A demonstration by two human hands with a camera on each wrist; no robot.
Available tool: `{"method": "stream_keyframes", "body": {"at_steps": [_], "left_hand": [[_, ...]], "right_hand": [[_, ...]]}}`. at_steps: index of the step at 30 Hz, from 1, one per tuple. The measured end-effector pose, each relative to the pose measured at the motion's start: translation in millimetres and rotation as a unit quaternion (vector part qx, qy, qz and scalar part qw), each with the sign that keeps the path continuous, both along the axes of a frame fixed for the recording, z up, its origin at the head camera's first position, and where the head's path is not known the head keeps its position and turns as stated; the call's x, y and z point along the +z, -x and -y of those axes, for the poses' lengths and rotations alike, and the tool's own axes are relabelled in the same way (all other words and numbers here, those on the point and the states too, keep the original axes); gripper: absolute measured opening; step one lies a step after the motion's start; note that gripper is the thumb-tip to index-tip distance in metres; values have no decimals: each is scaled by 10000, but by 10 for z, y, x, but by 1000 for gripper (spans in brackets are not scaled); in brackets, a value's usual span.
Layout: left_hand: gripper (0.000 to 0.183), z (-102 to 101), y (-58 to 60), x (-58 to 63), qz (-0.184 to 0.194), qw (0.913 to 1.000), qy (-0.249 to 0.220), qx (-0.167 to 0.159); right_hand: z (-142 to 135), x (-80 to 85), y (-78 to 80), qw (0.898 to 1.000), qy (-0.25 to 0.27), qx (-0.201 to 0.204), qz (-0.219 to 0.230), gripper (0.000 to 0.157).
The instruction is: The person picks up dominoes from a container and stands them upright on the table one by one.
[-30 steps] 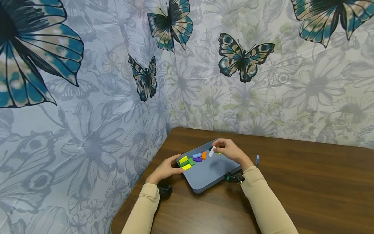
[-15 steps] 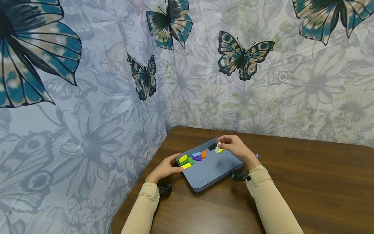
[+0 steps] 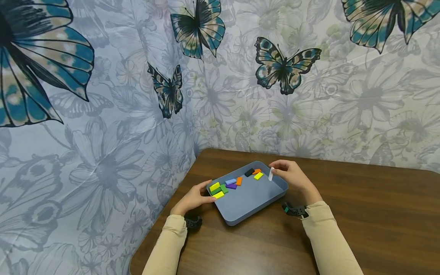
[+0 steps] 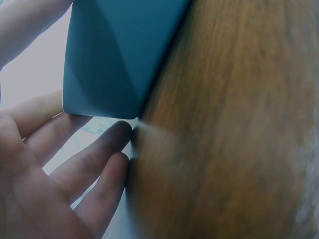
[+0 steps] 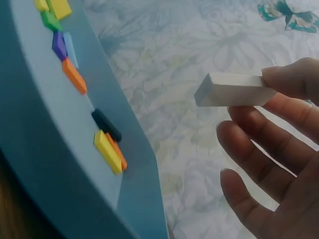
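Note:
A grey-blue tray lies at a slant on the wooden table. My left hand grips its left end, thumb at the near side and fingers at the far corner; in the left wrist view, fingers lie against and below the tray's end. Between thumb and fingers my right hand pinches a white block, held over the tray's right end. Inside, yellow and green blocks cluster at the left. A light blue block, a purple block and an orange block lie mid-tray.
Toward the tray's far side lie a black block, another orange block and a yellow block. The brown table extends to the right. Butterfly-patterned cloth hangs behind it.
My right hand has carried the white block rightward, uncovering the black, orange and yellow blocks. The blue block right of the tray is now hidden behind that hand. My left hand stays at the tray.

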State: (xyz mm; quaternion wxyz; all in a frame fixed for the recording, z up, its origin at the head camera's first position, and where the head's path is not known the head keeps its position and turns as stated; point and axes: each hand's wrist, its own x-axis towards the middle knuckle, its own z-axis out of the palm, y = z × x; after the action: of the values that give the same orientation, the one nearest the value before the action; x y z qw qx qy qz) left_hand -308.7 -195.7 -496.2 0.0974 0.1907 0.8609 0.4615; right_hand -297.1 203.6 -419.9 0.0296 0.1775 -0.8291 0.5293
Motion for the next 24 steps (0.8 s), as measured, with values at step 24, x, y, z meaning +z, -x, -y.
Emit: {"method": "stream_keyframes", "body": {"at_steps": [24], "left_hand": [[85,1,5,5,2,10000,-9,-51]], "right_hand": [[-545,44,-260,9970,-576,-462,-217,29]]}}
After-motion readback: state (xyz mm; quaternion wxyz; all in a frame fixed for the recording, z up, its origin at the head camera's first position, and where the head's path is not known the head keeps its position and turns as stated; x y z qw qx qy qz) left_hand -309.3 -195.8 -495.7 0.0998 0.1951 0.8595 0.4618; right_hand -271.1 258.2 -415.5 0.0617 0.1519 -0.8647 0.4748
